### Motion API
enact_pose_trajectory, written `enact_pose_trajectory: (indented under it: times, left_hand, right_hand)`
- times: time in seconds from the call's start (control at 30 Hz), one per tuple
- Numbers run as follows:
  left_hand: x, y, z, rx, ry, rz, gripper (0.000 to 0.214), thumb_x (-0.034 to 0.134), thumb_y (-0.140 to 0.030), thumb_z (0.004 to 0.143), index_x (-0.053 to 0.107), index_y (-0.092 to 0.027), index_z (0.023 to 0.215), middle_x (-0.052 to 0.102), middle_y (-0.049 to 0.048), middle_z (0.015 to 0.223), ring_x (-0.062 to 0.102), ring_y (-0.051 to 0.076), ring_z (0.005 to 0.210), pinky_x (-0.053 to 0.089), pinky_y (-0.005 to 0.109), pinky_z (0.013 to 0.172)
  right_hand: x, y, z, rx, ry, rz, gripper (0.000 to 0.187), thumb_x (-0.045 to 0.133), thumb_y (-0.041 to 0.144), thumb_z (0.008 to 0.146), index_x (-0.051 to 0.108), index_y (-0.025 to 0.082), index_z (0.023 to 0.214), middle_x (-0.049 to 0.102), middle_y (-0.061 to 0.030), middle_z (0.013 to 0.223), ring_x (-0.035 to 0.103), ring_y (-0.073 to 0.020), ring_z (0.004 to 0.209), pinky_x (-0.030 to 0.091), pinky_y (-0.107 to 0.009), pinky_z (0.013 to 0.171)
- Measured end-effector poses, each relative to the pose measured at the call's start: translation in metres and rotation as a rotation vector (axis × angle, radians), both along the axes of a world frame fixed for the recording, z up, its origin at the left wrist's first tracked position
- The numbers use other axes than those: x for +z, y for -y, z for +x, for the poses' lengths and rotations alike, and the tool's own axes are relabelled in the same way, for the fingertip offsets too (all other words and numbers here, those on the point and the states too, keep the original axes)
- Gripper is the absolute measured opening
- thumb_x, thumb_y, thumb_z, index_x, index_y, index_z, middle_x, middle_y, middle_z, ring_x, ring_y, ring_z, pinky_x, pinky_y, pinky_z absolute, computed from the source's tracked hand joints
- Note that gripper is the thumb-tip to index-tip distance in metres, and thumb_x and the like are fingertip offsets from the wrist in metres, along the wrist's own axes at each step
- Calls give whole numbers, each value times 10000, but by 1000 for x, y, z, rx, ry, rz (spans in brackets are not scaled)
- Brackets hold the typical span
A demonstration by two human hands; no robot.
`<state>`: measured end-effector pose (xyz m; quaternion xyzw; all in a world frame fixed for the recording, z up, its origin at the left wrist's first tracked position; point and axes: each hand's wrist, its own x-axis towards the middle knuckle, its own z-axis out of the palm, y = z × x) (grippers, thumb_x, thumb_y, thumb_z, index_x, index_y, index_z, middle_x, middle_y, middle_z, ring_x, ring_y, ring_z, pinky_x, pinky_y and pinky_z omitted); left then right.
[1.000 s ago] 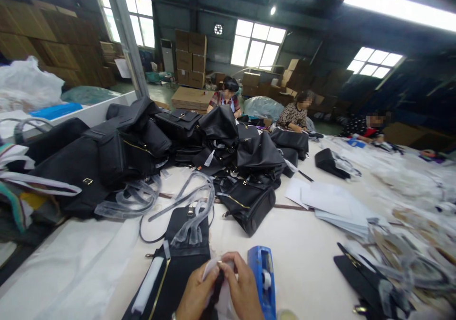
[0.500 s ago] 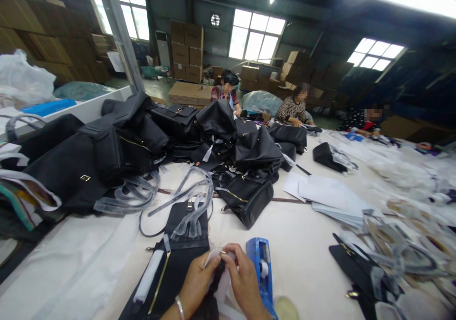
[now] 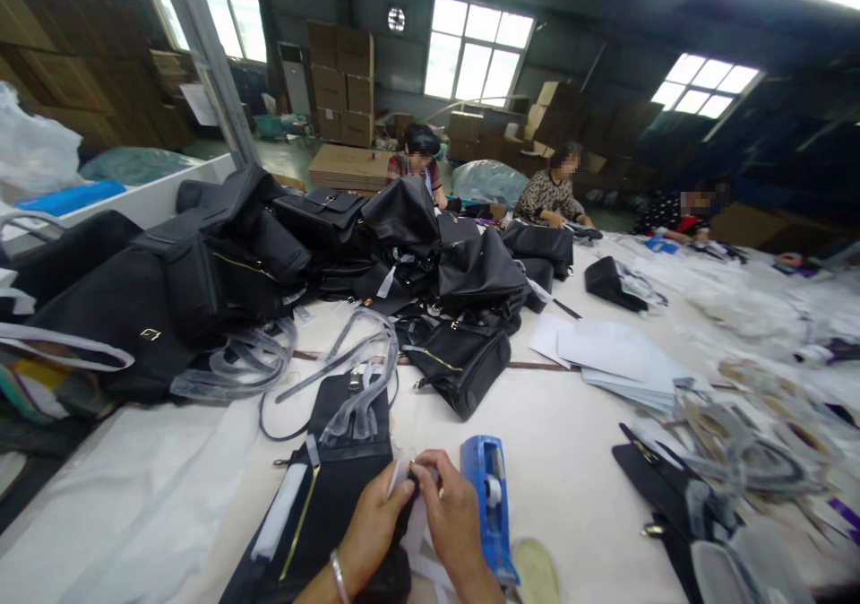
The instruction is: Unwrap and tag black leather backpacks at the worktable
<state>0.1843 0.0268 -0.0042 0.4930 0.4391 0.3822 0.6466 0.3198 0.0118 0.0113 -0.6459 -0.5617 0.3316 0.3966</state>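
Note:
My left hand, with a silver bangle at the wrist, and my right hand meet over the lower end of a black bag. Both are closed, fingertips pinched together around a black strap and a thin whitish wrapping sheet. Most of the strap is covered by my fingers. The bag lies flat under my left forearm, showing a gold zipper and a white-wrapped piece beside it. Plastic-wrapped handles rest over its far end. Close to my right hand stands a blue tape dispenser.
A pile of black bags spans the far side of the table. White sheets lie to the right, beyond another black bag piece with wrapped straps. A round yellowish disc sits by the dispenser. Several people work across the table.
The view has shifted slightly, so the scene sits a little higher and further left. My hands keep pinching the strap and sheet, with fingers slightly repositioned.

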Motion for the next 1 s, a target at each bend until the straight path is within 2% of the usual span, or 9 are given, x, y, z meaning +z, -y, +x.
enact_pose_trajectory:
  times: [0.17,0.23,0.3,0.4,0.67,0.87,1.0]
  left_hand:
    - [-2,-2,-1,32,119,-99,400,568,-399,835,635,-147,1138,674,92,1131,594,263,1043,412,362,979]
    - [-3,-3,-3,36,142,-139,420,592,-425,813,638,-149,1126,681,92,1111,606,264,1022,428,363,961]
    - [-5,-4,-4,46,145,-160,425,611,-425,799,632,-152,1124,687,91,1087,615,261,999,443,360,937]
    - [-11,-4,-5,34,141,-162,415,628,-401,794,621,-148,1123,691,95,1052,620,255,968,464,353,891]
    - [-15,-5,-5,-32,205,-168,459,650,-430,782,627,-139,1137,680,112,1060,602,264,1004,423,385,961]
    - [-12,-7,-3,-94,225,-213,453,640,-448,787,646,-127,1107,685,103,1002,620,240,916,460,359,894]
    - [-13,-10,1,-91,198,-199,474,650,-471,767,656,-118,1083,685,97,959,622,227,844,475,335,838]
  right_hand:
    - [-19,2,15,-31,-562,-155,444,458,507,890,514,226,1229,658,-81,1060,631,-199,888,504,-316,762]
    - [-29,5,20,-20,-682,-227,460,473,523,881,525,229,1231,644,-90,1112,624,-208,928,503,-327,779]
    - [-36,8,20,52,-745,-265,456,545,520,842,563,231,1194,630,-90,1155,605,-229,998,489,-348,827]
    - [-38,8,14,139,-839,-298,502,602,524,802,558,234,1209,622,-88,1167,605,-247,1007,480,-379,849]
    - [-31,5,10,147,-762,-304,502,595,555,794,592,224,1171,645,-80,1098,614,-225,945,501,-343,800]
    - [-33,8,15,169,-770,-292,439,590,515,814,611,239,1155,643,-68,1090,607,-220,939,493,-348,814]
    - [-32,3,17,164,-711,-253,416,596,496,816,629,231,1134,658,-66,1005,599,-201,839,494,-319,726]
